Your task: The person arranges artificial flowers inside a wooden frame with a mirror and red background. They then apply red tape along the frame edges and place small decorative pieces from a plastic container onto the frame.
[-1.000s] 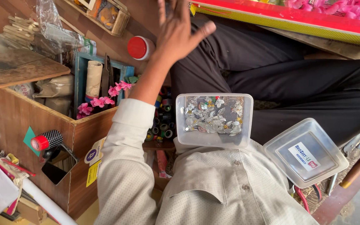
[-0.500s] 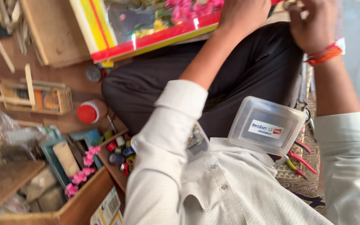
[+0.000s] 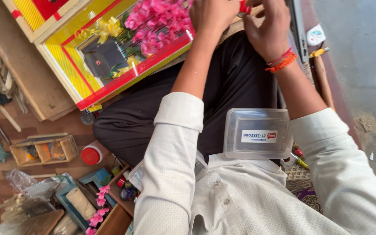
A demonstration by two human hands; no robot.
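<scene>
My left hand point(image 3: 212, 14) and my right hand point(image 3: 268, 30) are raised together at the top of the view, over the edge of a yellow and red framed box point(image 3: 72, 58) filled with pink artificial flowers point(image 3: 157, 19). Both hands close around a small red object point(image 3: 243, 7) between them; which hand grips it I cannot tell. An orange thread band point(image 3: 281, 63) circles my right wrist. On my lap rests a clear plastic lidded container point(image 3: 257, 132) with a label.
A second clear container point(image 3: 138, 174) peeks out under my left arm. On the left are a red-capped white bottle point(image 3: 91, 154), a small wooden tray point(image 3: 44, 150), a wooden box with pink flowers point(image 3: 99, 209), and wooden boards point(image 3: 18, 65). Pliers point(image 3: 294, 159) lie by my right side.
The view has swung toward the framed flower box. Both hands have come together at its edge around the small red object; the lidded container now sits lower on my lap.
</scene>
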